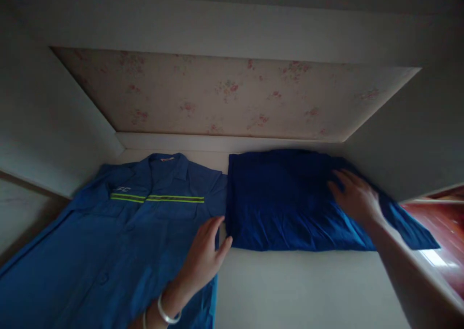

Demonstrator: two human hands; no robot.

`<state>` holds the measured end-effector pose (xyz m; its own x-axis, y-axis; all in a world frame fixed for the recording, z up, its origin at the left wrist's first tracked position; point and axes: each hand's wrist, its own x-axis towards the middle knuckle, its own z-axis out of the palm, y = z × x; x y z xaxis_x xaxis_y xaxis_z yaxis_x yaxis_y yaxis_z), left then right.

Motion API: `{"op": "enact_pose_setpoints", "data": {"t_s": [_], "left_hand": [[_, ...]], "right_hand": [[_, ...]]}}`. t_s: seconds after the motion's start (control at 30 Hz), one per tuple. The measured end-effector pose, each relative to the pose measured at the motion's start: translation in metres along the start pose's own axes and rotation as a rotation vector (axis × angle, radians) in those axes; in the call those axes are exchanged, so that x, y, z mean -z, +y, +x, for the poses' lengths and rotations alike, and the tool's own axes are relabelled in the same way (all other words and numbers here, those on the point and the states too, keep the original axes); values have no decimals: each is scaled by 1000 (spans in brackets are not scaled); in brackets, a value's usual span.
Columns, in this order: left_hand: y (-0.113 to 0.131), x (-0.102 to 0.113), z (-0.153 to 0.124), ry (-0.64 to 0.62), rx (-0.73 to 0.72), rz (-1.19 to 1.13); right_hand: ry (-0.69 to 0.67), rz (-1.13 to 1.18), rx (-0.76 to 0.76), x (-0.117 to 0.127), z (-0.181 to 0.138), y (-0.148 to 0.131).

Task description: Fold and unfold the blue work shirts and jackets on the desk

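Observation:
A dark blue folded garment point(282, 203) lies across the white surface, gently wrinkled along its front edge; its kind I cannot make out. My right hand point(357, 198) is over its right part, fingers spread, apparently resting on the cloth. At its left edge is my left hand point(205, 251), thumb and fingers apart and holding nothing. Whether those fingertips touch the cloth is unclear. To the left, a lighter blue work shirt point(126, 242) is laid out flat with its collar toward the back. Yellow-green stripes cross its chest, and my left forearm passes over its lower right part.
The white surface point(297, 290) is bounded by a panel with floral wallpaper point(232, 94) behind, a pale side panel point(47, 101) at left and a dark one point(409, 130) at right. Reddish shiny flooring point(442, 227) shows beyond the right edge.

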<state>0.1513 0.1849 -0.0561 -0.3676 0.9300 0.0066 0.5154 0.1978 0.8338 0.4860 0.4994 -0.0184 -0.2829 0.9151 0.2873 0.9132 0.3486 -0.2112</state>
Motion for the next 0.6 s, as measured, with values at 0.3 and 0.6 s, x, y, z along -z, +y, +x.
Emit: {"op": "enact_pose_setpoints", "data": {"t_s": [0.3,0.6], "left_hand": [[-22,2,-111,-146,54,576],[-32,57,-112,49,214,-67]], "right_hand": [[-155,29,5,-77,-54,-71],[-1011,1316,-373,-44,-163,-278]]}}
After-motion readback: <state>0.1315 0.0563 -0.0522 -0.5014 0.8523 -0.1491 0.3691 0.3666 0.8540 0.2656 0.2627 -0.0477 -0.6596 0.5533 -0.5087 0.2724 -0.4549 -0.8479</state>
